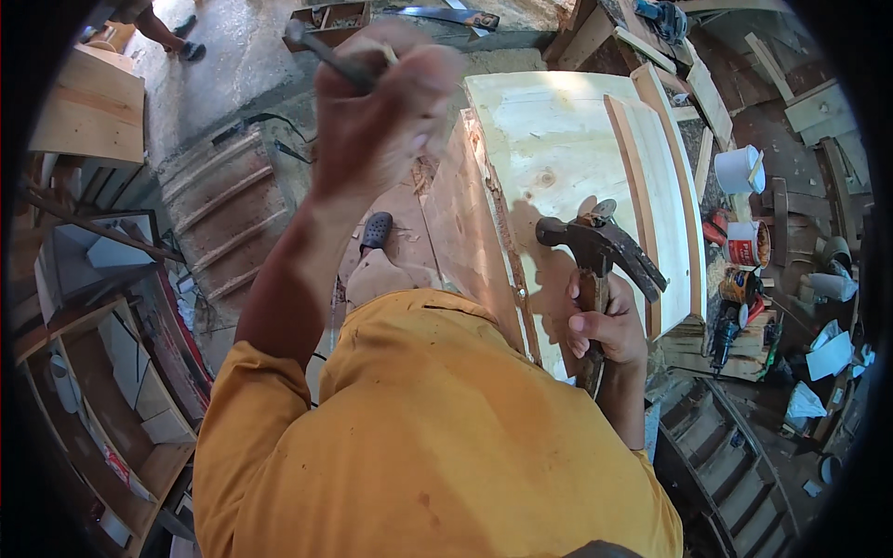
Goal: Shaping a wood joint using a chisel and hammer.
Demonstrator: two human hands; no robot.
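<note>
My right hand (pixel 616 327) is wrapped round the handle of a claw hammer (pixel 609 249), whose dark head hovers over or rests on a pale wooden panel (pixel 549 139); I cannot tell which. My left hand (pixel 395 102) is raised at the upper middle, somewhat blurred. Its fingers close on a dark rod-like metal tool (pixel 326 58) with a wider end pointing up and left; the rest of the tool is hidden in the hand. Two long wooden strips (pixel 633 172) lie along the panel's right side. Its left edge (pixel 502 232) looks rough and chipped.
A handsaw (pixel 446 16) and a wooden box (pixel 330 16) lie beyond the panel. White buckets (pixel 739 170), a drill (pixel 726 335) and scraps crowd the right. A slatted wooden frame (pixel 228 209) and an open cabinet (pixel 102 400) are at left. Another person's feet (pixel 186 42) show far left.
</note>
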